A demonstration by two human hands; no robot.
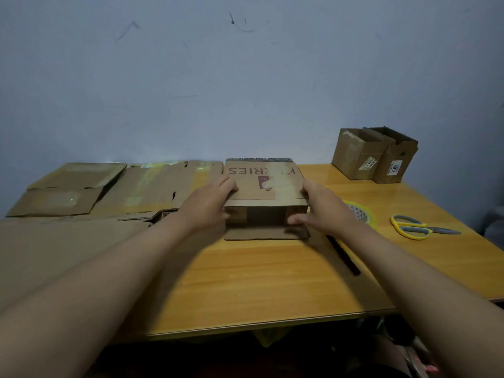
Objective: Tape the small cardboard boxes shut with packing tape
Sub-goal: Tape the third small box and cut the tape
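**At bench centre: both hands on a half-closed box**

Head view. At the middle of the wooden bench (259,282), against the blue wall (245,77), a small cardboard box (266,184) with upside-down red lettering on the top flap. Near end open, dark inside; one flap (266,233) lying flat on the bench toward the camera.

Left hand (210,204) on the box's left edge: fingers (227,184) spread over the top flap, thumb down at the near left corner, grasping the box. Right hand (321,207) on the right edge: fingers curled against the side and top corner, thumb (296,220) reaching across the open front, likewise grasping the box. Both forearms bare, stretched forward.

Just right of the box, half hidden behind the right wrist, a roll of packing tape (361,212) lying flat. Further right, well apart, yellow-handled scissors (420,227), blades pointing right. Near the right forearm, a dark pen-like stick (345,255); kind unclear.

At the far right corner, two upright boxes (373,155) touching side by side, tops open, white labels on their fronts.

Left of the held box, flattened cardboard sheets (109,189) covering the bench, some with old tape marks; a larger sheet (54,249) nearer the camera.
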